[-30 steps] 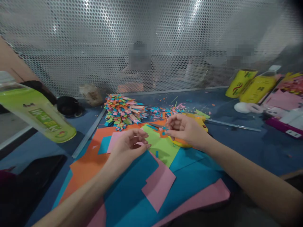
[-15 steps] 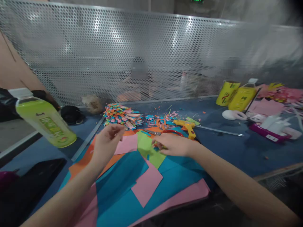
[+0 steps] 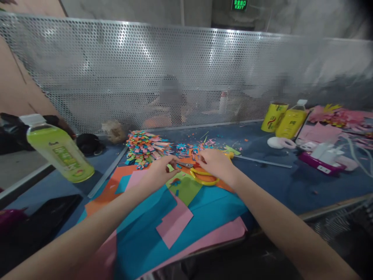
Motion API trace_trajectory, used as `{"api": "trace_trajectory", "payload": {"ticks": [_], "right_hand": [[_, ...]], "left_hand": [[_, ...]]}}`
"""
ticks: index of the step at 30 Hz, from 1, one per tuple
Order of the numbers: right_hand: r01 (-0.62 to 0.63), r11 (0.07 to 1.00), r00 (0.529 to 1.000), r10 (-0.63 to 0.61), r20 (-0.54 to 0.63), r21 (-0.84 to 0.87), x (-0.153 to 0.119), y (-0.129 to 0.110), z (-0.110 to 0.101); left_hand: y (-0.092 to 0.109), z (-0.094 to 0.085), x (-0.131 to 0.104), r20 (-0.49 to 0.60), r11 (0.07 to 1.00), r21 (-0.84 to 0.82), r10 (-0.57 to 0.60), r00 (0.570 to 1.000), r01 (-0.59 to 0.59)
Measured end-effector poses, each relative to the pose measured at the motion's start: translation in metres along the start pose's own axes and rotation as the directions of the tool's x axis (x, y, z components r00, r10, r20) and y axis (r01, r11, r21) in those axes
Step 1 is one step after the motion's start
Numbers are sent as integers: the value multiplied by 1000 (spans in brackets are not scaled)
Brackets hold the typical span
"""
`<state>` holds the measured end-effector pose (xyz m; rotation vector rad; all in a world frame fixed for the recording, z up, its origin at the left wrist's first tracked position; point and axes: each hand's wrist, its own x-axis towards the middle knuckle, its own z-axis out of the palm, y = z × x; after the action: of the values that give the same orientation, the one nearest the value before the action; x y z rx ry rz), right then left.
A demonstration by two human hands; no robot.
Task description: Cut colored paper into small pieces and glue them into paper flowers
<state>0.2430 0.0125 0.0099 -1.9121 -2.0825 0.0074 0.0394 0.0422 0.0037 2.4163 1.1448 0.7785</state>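
Observation:
My left hand [image 3: 164, 170] is above the coloured paper, thumb and fingers pinched near the blades of a pair of scissors [image 3: 186, 165]; anything between them is too small to tell. The scissors' yellow handle loops [image 3: 205, 182] stand out below my right hand [image 3: 217, 163]. Its fingers are curled together by the pivot, and what they grip is hidden. Small blue and orange snippets [image 3: 175, 181] lie on a green sheet [image 3: 186, 190]. Behind my left hand stands a bundle of multicoloured paper strips [image 3: 145, 146].
Around are a green drink bottle [image 3: 60, 151], a black phone [image 3: 46, 217], a clear strip [image 3: 107, 171], a glue stick [image 3: 262, 161], a purple power strip [image 3: 320, 163], a yellow bottle [image 3: 291, 122] and pink paper [image 3: 320, 134]. A perforated metal screen [image 3: 189, 77] stands behind.
My left hand has moved right to the scissors. My right hand has moved slightly right and up, away from the snippets. The yellow handle loops now show, and the yellow glue gun is mostly covered.

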Motion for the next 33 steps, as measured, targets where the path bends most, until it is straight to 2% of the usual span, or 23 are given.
{"api": "trace_trajectory", "payload": {"ticks": [2, 4, 6, 9, 13, 19, 23, 26, 29, 33], "right_hand": [[-185, 981, 983, 184, -28, -63, -1, 5, -2], [-380, 918, 925, 378, -41, -110, 0, 16, -5], [-512, 847, 855, 518, 11, -141, 2, 27, -6], [-576, 801, 791, 596, 140, -162, 7, 38, -5], [-585, 798, 764, 603, 229, -148, 11, 41, -1], [-591, 804, 781, 590, 205, -62, 14, 47, -1], [-592, 805, 806, 588, 76, 46, 13, 51, -6], [-559, 816, 820, 571, -51, 144, 12, 50, -11], [-467, 854, 845, 508, -168, 231, 11, 42, -14], [-232, 929, 902, 317, -292, 290, 7, 26, -9]], "left_hand": [[1, 1, 7, 80, 998, 54, 23, 997, -27], [1, 4, 12, 166, 993, 99, 47, 985, -64], [1, 9, 16, 229, 985, 140, 65, 971, -99], [1, 14, 19, 276, 971, 206, 61, 959, -122], [6, 15, 20, 297, 961, 244, 57, 953, -134], [14, 13, 19, 290, 978, 190, 24, 957, -82], [9, 16, 21, 202, 994, 108, -52, 978, 30], [2, 15, 22, 113, 989, -39, -137, 984, 142], [-6, 10, 18, 59, 932, -268, -235, 970, 242], [-12, -2, 5, 68, 746, -586, -345, 936, 317]]}}
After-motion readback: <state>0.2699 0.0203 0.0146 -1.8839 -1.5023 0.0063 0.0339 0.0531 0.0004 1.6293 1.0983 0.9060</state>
